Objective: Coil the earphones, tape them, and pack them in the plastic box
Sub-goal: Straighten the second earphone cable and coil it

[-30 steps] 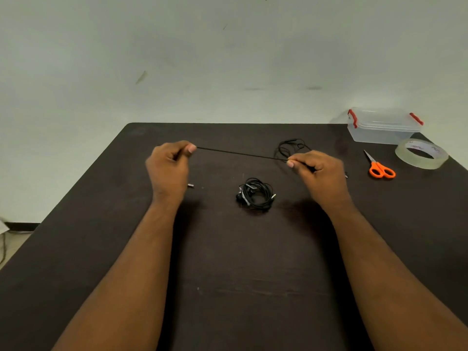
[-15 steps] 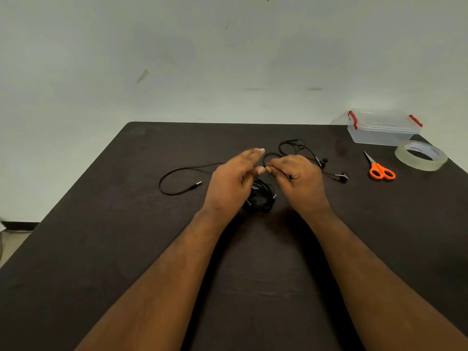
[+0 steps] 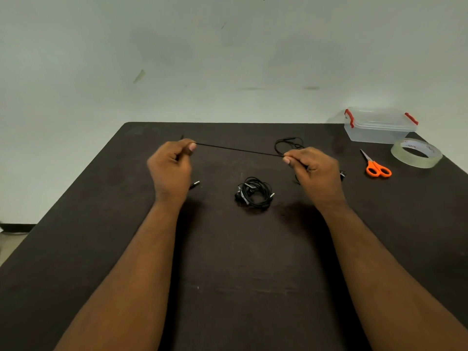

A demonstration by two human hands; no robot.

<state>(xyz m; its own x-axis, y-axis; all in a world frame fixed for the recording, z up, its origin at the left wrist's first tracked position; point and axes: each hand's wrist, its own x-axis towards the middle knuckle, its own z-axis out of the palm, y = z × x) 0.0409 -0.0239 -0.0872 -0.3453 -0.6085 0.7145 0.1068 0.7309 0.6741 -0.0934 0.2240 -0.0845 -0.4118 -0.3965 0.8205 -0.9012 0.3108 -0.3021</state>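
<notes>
A black earphone cable (image 3: 238,148) is stretched taut above the dark table (image 3: 101,224) between my two hands. My left hand (image 3: 170,168) pinches one end of the stretch; the plug (image 3: 195,183) hangs below it. My right hand (image 3: 314,171) pinches the other end, with loose loops (image 3: 286,144) behind it and an earbud (image 3: 342,173) at its right. A second, coiled black earphone set (image 3: 254,195) lies on the table between my hands. The clear plastic box (image 3: 379,126) with red latches stands shut at the back right. A clear tape roll (image 3: 416,153) lies near it.
Orange-handled scissors (image 3: 377,168) lie between the tape roll and my right hand. A pale wall rises behind the table's far edge. Floor shows past the table's left edge.
Half a second ago my hands were together over the coiled set with the cable slack on the table. They have moved apart and pulled the cable taut, as it was a second ago.
</notes>
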